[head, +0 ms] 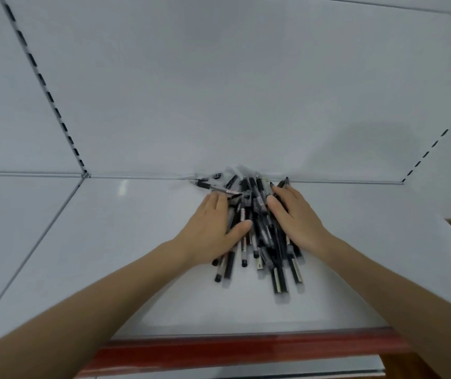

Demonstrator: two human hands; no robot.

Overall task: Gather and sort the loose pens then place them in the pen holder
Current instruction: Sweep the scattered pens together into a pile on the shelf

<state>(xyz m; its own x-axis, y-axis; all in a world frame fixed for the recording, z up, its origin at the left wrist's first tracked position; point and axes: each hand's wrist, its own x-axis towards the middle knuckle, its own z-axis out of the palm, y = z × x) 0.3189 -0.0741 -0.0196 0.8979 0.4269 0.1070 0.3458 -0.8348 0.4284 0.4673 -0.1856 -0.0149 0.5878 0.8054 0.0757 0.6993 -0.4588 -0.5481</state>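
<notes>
The left hand [214, 228] and the right hand [297, 217] are laid flat on either side of a heap of slim black and clear plastic pens [262, 242]. Both hands are open, with fingers straight and pressed against the flanks of the heap, and nothing is gripped. The left thumb is rested across a few barrels on the left side of the heap. The heap lies on the glossy white metal shelf [136, 255], its far end touching the plain white back panel [219, 105]. Most barrels are pointed roughly toward the dark red front edge strip [246, 348]. One stray black-capped pen [213, 187] is turned crosswise at the far left of the heap, just beyond the left fingertips. No pen holder is seen in this view. The pens are judged to be light, stiff and smooth, so rolling and sliding on the glossy shelf is to be expected, and a loosely squeezed bundle may fan out or shed pens at its ends. A hold around the middle of the barrels, with the bundle wrapped by the fingers after it is squared, is judged to be the safest. The crosswise pen would best be turned into line first.
</notes>
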